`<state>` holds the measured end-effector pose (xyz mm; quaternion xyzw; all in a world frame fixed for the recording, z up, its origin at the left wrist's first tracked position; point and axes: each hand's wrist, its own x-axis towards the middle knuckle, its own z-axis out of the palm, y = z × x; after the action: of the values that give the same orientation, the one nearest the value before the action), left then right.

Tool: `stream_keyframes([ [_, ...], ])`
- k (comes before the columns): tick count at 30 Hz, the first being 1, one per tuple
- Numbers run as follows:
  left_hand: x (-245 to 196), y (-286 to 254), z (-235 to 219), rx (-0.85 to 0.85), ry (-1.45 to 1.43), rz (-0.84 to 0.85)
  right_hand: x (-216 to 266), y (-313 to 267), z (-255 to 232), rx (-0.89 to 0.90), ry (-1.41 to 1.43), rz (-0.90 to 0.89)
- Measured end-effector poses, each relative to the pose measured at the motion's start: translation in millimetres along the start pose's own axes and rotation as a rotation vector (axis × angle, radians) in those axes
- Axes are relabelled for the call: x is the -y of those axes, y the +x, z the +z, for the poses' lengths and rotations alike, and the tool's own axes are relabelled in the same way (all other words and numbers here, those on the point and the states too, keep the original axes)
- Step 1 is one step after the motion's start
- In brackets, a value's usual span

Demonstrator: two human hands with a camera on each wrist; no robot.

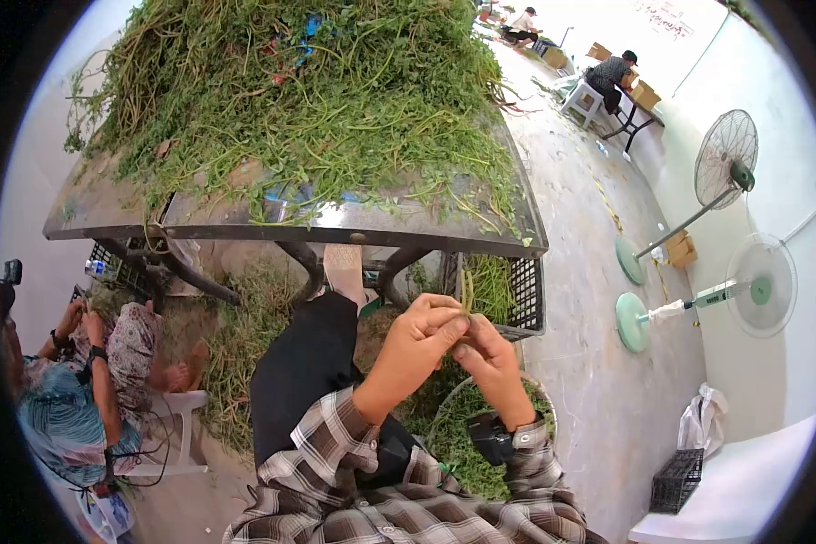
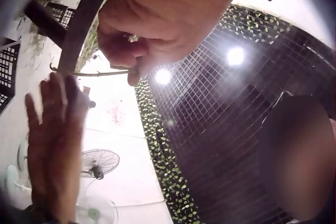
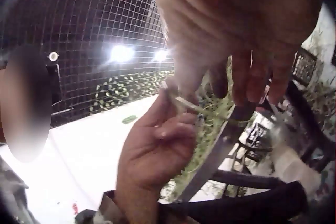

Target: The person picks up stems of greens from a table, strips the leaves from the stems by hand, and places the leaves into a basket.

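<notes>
Both hands pinch a thin green stem (image 1: 468, 295): left hand (image 1: 417, 349) at 9 o'clock, right hand (image 1: 494, 363) at 3. It looks light, limp, easily snapped, best held near its end.

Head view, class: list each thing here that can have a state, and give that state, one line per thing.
Left hand: fingers curled, pinching a green stem.
Right hand: fingers on the same stem.
Green stem: held upright between both hands.
Table: heaped with cut greens.
Black crate: partly filled with stems.
Two fans: standing on the floor; running or not cannot be told.
</notes>
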<state>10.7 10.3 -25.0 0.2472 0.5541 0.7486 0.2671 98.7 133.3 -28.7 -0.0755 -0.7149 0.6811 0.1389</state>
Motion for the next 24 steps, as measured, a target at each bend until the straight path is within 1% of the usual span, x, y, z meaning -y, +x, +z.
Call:
stream_keyframes([
  [2,2.0,0.5,0.1,-0.003,0.042,0.013,-4.7,5.0,1.7,-0.006,-0.098,-0.064],
  [3,3.0,1.1,0.2,0.002,0.041,0.016,-7.6,5.2,3.2,-0.053,-0.084,-0.075],
  [7,5.7,0.0,3.0,0.012,0.080,0.033,-14.2,-0.9,0.9,-0.109,-0.135,-0.054],
  [9,1.8,0.9,4.0,0.017,0.083,0.043,-13.9,-2.5,-5.6,-0.246,-0.177,-0.062],
  [10,-4.2,0.0,4.6,-0.008,0.084,0.018,-9.0,-2.5,-13.5,-0.296,-0.261,-0.070],
  [12,-8.2,1.5,2.6,-0.041,0.086,0.002,4.7,1.2,-33.8,-0.457,-0.278,0.084],
  [13,-7.2,1.9,0.1,-0.050,0.088,0.014,-4.7,7.7,-54.0,-0.539,-0.320,0.050],
  [14,-6.4,1.1,-2.3,-0.060,0.089,0.024,-24.9,18.0,-79.4,-0.620,-0.361,0.017],
  [16,-3.1,-0.8,-3.8,-0.085,0.103,0.034,-74.6,28.6,-130.2,-0.689,-0.526,-0.112],
  [17,-4.1,1.7,-5.4,-0.105,0.112,0.034,-81.7,26.7,-138.7,-0.673,-0.524,-0.135],
  [19,-9.2,2.0,-7.8,-0.136,0.114,0.054,-94.0,12.6,-146.6,-0.781,-0.507,0.058],
  [20,-10.4,0.2,-7.5,-0.137,0.120,0.055,-100.8,5.6,-146.1,-0.769,-0.512,0.061],
  [22,-10.5,0.7,-6.3,-0.140,0.097,0.054,-107.7,-3.9,-131.6,-0.700,-0.321,0.117],
  [23,-9.7,1.1,-5.6,-0.137,0.100,0.057,-107.7,-6.2,-122.0,-0.658,-0.318,0.145],
  [24,-9.3,1.4,-4.9,-0.137,0.103,0.062,-108.9,-8.3,-113.6,-0.659,-0.318,0.141],
])
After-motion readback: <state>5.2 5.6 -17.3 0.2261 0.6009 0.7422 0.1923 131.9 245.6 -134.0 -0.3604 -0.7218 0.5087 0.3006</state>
